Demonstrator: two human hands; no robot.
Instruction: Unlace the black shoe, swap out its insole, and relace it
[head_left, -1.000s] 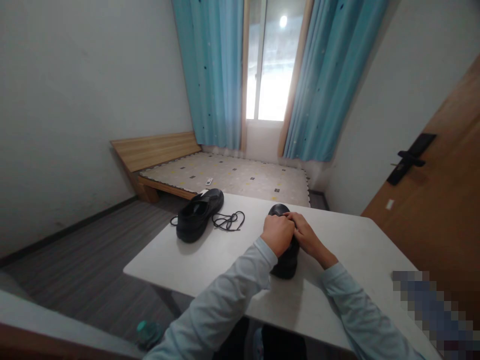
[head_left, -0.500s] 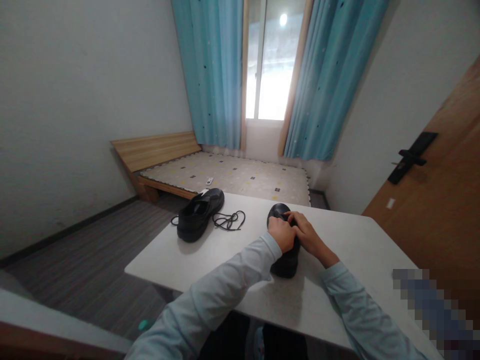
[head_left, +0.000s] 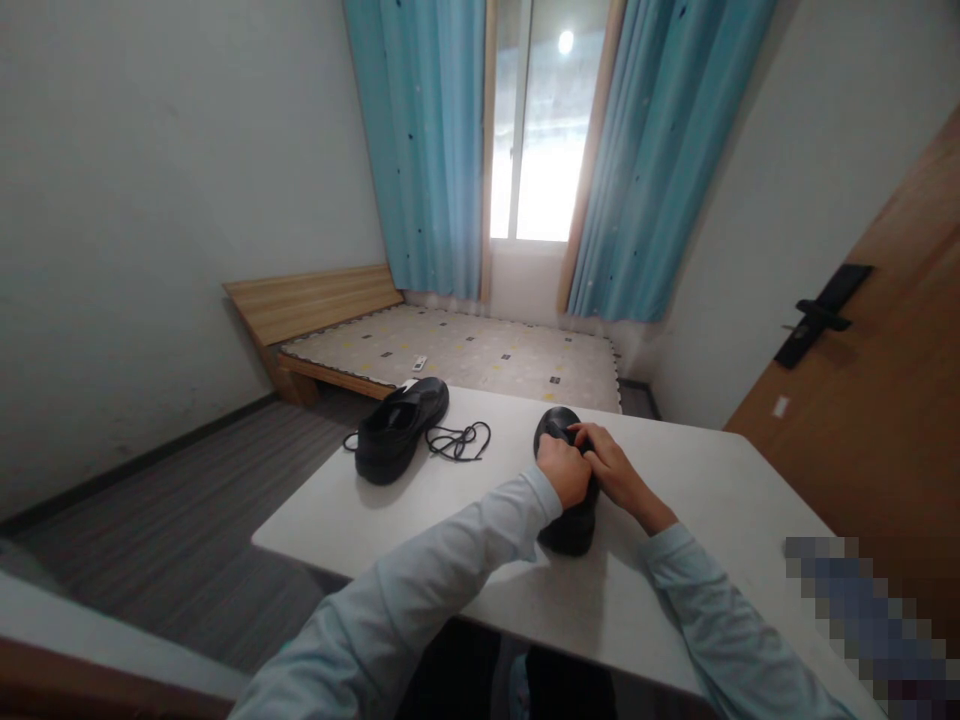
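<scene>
A black shoe (head_left: 570,530) stands on the white table (head_left: 465,530) before me, toe pointing away. Over its upper, near the lacing area, my left hand (head_left: 562,468) is closed, its fingers curled down out of sight. Pressed close beside it, my right hand (head_left: 611,465) bends its fingers onto the shoe's right side in a pinch. What the fingertips grip is hidden. To the left, a second black shoe (head_left: 397,430) sits apart from both hands, and a loose black shoelace (head_left: 459,442) lies looped on the tabletop just right of it.
Beyond the table is a bed with a patterned mattress (head_left: 480,345), on which a small white remote (head_left: 419,363) lies. Blue curtains (head_left: 431,150) flank a window at the back. A wooden door (head_left: 885,380) stands at the right. Something pixelated (head_left: 862,610) covers the lower right.
Both hands stay at the same shoe in almost the same pose. My left forearm has shifted very slightly; the other shoe and its lace have not moved.
</scene>
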